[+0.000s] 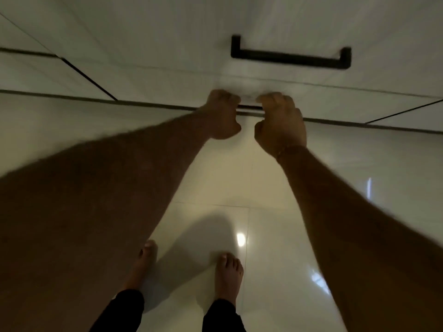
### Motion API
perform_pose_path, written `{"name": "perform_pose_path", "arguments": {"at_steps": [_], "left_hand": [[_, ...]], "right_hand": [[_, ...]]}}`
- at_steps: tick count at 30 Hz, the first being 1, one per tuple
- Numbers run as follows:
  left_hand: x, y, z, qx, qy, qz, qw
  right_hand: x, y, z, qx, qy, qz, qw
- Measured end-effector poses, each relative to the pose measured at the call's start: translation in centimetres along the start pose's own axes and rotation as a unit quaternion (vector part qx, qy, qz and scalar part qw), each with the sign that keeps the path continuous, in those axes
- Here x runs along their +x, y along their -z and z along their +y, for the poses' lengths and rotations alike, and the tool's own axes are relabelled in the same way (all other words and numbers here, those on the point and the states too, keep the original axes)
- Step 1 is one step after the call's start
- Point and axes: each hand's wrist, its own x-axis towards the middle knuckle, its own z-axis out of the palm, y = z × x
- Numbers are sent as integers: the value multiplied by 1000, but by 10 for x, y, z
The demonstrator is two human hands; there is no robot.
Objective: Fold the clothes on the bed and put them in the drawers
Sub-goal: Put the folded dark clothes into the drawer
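The lower drawer's black handle (249,107) is gripped by curled fingers of the left hand (224,117) and right hand (280,123), arms extended toward twelve o'clock.

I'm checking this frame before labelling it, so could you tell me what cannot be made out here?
- Head view: the lower handle shows only between the left hand and right hand; their fingers hide the rest.
- The lower drawer front is smeared by motion blur; open or closed is unclear.
- Bed and clothes: outside the frame.
- The upper handle is blurred.
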Motion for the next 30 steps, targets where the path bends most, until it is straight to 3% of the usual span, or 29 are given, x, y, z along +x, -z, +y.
{"name": "perform_pose_path", "arguments": {"at_steps": [3,9,15,17,19,21,23,25,27,30], "left_hand": [[5,-17,-1,88,34,24,995],[-15,-38,17,169,49,3,984],[-115,-70,36,126,37,-101,986],[-168,-78,46,86,2,-56,995],[-210,-76,53,72,-30,59,995],[-239,-67,55,49,7,137,989],[-260,-62,48,56,85,77,992],[-280,-61,37,82,120,-68,987],[-294,-66,29,86,100,-163,978],[-302,-65,25,57,101,-235,965]], "right_hand": [[18,-14,14,-49,-32,-128,990],[11,-26,0,-12,-92,-160,983],[-95,-29,-16,30,-128,-231,964],[-149,-24,-32,96,-169,-166,967],[-193,-16,-51,134,-202,-22,970],[-229,-7,-68,120,-208,42,970],[-262,-8,-76,55,-173,-67,981],[-288,-10,-80,14,-140,-179,974],[-308,-13,-82,17,-140,-214,967],[-324,-8,-85,35,-147,-271,951]]}}
